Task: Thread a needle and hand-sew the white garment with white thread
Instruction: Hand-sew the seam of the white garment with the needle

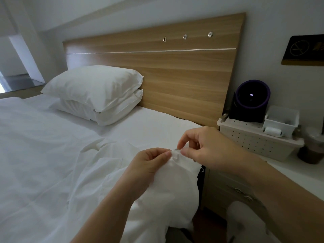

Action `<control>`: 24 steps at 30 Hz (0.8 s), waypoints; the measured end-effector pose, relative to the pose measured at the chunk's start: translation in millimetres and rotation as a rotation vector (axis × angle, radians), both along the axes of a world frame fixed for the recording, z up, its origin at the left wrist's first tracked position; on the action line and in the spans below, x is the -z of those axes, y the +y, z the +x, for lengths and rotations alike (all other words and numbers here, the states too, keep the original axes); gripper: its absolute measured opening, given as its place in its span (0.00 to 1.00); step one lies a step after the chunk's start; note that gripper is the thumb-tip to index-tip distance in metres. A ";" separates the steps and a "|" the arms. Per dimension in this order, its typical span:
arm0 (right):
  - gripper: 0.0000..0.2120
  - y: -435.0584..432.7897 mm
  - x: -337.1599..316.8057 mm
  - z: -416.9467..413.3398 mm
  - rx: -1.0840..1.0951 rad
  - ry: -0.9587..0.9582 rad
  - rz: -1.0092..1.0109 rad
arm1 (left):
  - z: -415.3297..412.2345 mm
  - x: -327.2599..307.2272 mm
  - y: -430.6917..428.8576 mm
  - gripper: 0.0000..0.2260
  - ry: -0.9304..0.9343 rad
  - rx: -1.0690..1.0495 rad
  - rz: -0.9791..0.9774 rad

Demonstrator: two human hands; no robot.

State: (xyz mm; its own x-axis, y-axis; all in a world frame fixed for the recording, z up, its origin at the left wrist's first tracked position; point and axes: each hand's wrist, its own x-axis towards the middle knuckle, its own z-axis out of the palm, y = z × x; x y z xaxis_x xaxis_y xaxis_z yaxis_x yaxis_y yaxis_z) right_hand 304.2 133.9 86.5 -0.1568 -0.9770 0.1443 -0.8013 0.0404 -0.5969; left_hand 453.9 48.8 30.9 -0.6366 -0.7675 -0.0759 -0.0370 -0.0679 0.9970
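**Q:** Step in hand?

**A:** Judged as stitching, with threading apparently done. Left hand (149, 165): thumb and forefinger pressed together, pinching a raised fold of the white garment (168, 186). Right hand (206, 146): fingers (183, 140) closed on the needle (175, 149), just right of that fold, remaining ones loosely curled. Cannot tell whether the tip sits in the cloth.

**Q:** Location of work?

**A:** Held up over the near right edge of the bed (52, 155), with the rest draped toward the near side. Short tail of white thread (202, 170) below the right hand. Thread spool (272, 132) far right, on the perforated basket (252, 142).

**Q:** Next move?

**A:** Probably drawing the needle through. Calls for a firm pinch on the fold and a steady pull until taut.
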 end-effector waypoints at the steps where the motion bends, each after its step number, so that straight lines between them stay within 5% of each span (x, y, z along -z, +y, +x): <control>1: 0.06 -0.2 1.2 0.4 -0.004 0.002 0.004 | 0.1 0.4 -0.3 0.09 -0.002 -0.001 -0.003; 24: 0.09 -1.2 6.6 3.2 -0.032 -0.041 0.025 | 0.6 -0.6 0.3 0.11 -0.049 -0.034 -0.071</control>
